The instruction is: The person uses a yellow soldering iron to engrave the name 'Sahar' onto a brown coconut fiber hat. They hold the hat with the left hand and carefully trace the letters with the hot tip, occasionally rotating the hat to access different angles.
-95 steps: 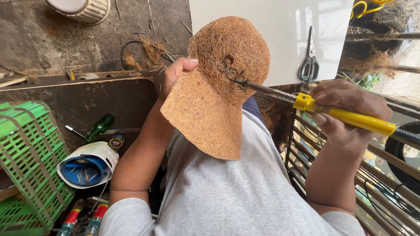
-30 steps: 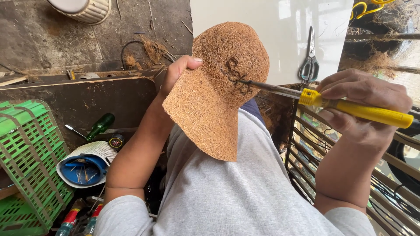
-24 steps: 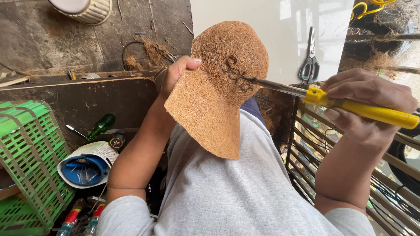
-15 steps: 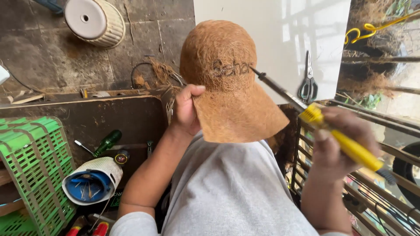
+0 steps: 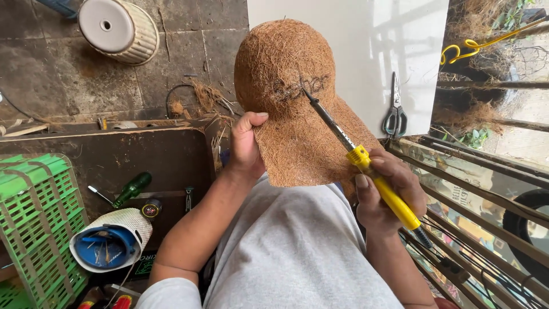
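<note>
Holding the brown coconut-fibre cap up in front of you, your left hand has its grip closed on the left edge of the brim, thumb on top. Your right hand is wrapped tight around the yellow-handled soldering iron, whose dark metal tip touches the dark lettering burned into the cap's front, just above the brim. To your left, on the dark table, lie a green-handled screwdriver and a white woven basket with a blue lining, beside a green plastic crate. Far right, black-handled scissors hang on the white wall.
</note>
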